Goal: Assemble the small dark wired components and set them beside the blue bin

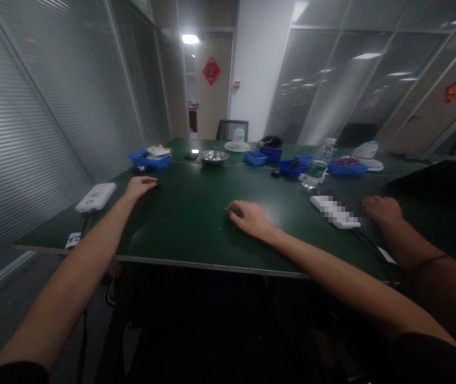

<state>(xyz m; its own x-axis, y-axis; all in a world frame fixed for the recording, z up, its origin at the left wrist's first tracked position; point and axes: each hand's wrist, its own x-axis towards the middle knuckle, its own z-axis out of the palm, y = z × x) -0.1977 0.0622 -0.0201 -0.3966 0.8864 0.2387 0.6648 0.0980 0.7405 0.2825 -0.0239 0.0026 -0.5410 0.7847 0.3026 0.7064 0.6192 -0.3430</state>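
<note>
My left hand (136, 188) is low over the left part of the green table (188, 224), fingers stretched to the right and thumb slightly apart. A dark patch by its fingertips may be only shadow. Closest to it is a blue basket (161, 161) with papers and pale wrappers inside. Near the middle of the table, my right hand (252, 220) is closed around a small dark object (236, 212) with a thin, pale rod sticking out to the left. Fingers hide most of that object, so its kind is unclear.
A metal bowl (213, 157), a phone (192, 154) and blue baskets (255, 158) line the back. A water bottle (318, 164) and a white power strip (334, 212) stand right. Another person's hand (383, 209) rests beyond. A white box (96, 197) lies left.
</note>
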